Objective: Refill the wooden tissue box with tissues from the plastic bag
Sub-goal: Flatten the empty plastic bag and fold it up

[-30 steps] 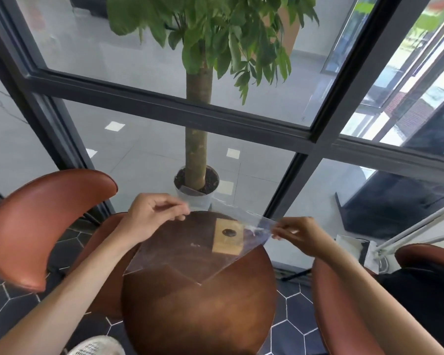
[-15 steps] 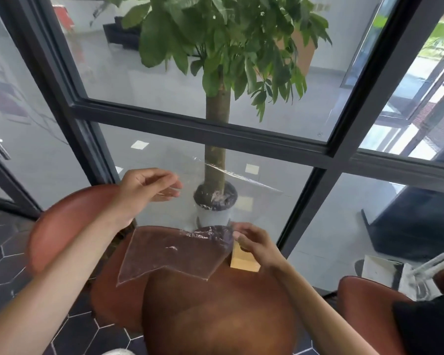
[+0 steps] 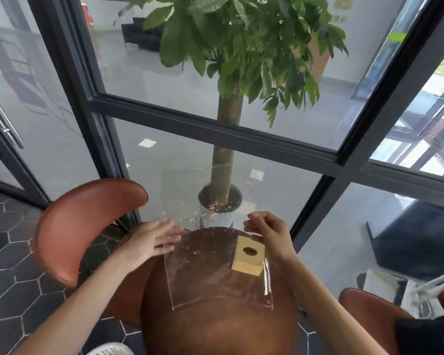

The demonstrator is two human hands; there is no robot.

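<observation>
head view. a clear plastic bag point(image 3: 210, 267) lies flat on a round wooden table point(image 3: 215, 326), its long axis running from the near edge toward the window; its far part rises off the table in front of the plant pot point(image 3: 219, 201). the wooden box point(image 3: 248, 254), hole upward, stands at the bag's right far corner; whether it sits on or under the film cannot be told. no tissues are visible. the right hand point(image 3: 269, 233) is nearer the box, just behind it, fingers curled, apparently pinching the film. the left hand point(image 3: 151, 238) lies at the bag's left edge, fingers straight and spread, holding nothing; contact with the film is unclear. judgement: the bag must next be cleared or opened from the right side.
</observation>
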